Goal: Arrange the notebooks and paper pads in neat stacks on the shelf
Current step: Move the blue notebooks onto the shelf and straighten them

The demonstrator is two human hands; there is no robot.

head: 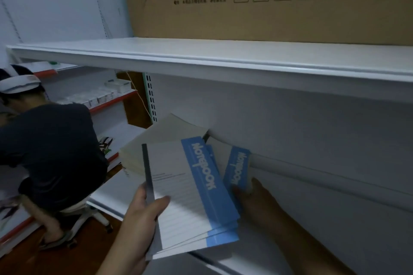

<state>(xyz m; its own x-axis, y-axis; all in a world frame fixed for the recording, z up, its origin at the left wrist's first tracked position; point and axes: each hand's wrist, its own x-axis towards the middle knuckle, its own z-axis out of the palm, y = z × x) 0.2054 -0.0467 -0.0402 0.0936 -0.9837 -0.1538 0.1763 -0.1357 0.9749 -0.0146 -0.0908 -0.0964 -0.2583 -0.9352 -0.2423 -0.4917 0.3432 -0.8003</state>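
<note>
My left hand grips a fanned bundle of white and blue notebooks by the grey spine, held in front of the lower shelf. My right hand reaches under the upper shelf and holds another blue-banded notebook, tilted, at the lower shelf's edge. Behind the bundle lies a stack of pale paper pads on the lower shelf, partly hidden by the notebooks.
The white upper shelf carries a big cardboard box. At the left a person in a dark shirt crouches on a white stool beside red-edged shelves with small boxes. Brown floor lies below.
</note>
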